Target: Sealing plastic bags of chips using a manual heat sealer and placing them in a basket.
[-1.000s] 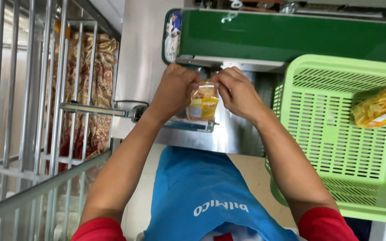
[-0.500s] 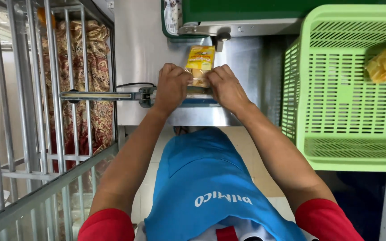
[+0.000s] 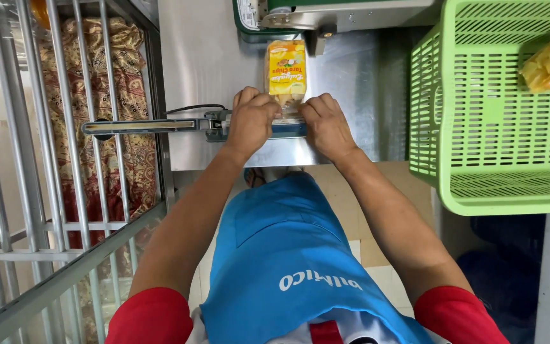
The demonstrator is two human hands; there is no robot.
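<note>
Both hands, left and right, pinch the near end of the yellow chip bag lying flat on the steel bench under the green machine, where uneven tension could wrinkle its edge.

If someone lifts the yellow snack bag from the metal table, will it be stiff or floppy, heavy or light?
The yellow snack bag is thin printed film, so probably floppy and crinkly. It lies flat and looks partly filled, so likely light. Both the left hand and right hand pin its near edge, suggesting it slides easily on the smooth metal table.
</note>
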